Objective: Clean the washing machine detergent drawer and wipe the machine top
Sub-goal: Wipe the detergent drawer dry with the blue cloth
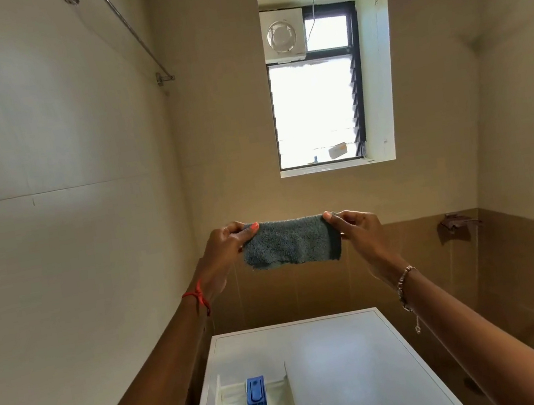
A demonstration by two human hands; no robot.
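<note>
A: How far along is it?
B: Early, I judge. Neither hand touches the white machine top (344, 360), so wiping looks unstarted.
A: The detergent drawer (282, 404)?
B: Open to view at the machine's front-left corner, blue insert (255, 396) in its middle. Whether it is clean, I cannot tell.
A: The cloth (290, 242)?
B: Grey, stretched in the air above the machine, well apart from it. The left hand (228, 253) pinches 1 upper corner, the right hand (358, 230) the other, fingers clamped on fabric.
</note>
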